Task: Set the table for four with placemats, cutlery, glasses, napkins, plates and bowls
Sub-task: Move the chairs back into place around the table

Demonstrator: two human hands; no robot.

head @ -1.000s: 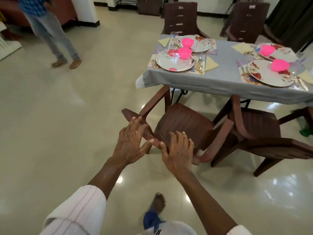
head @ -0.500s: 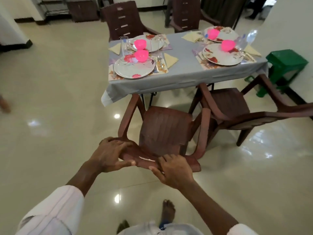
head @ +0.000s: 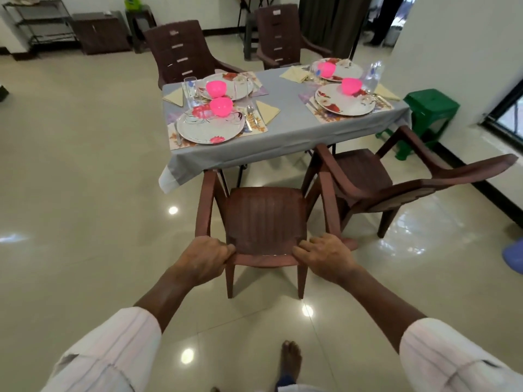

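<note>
One table (head: 283,131): grey cloth, straight ahead of you, laid for four, two places at its left end and two at its right.
Chair (head: 266,216): brown ribbed plastic, upright between you and the table's near edge.
Your left hand (head: 203,260): fingers curled round the left end of the backrest top, gripping it.
Your right hand (head: 325,257): fingers curled round the right end, gripping likewise.
Plates (head: 209,128): white, floral, one per placemat (head: 259,128).
Napkins (head: 267,111): pale yellow, folded beside the plates.
Bowls (head: 221,106): bright pink, one on each plate.
Glasses (head: 190,90): clear, upright near the plates.
Cutlery (head: 250,114): on the mat, right of the near-left plate.
</note>
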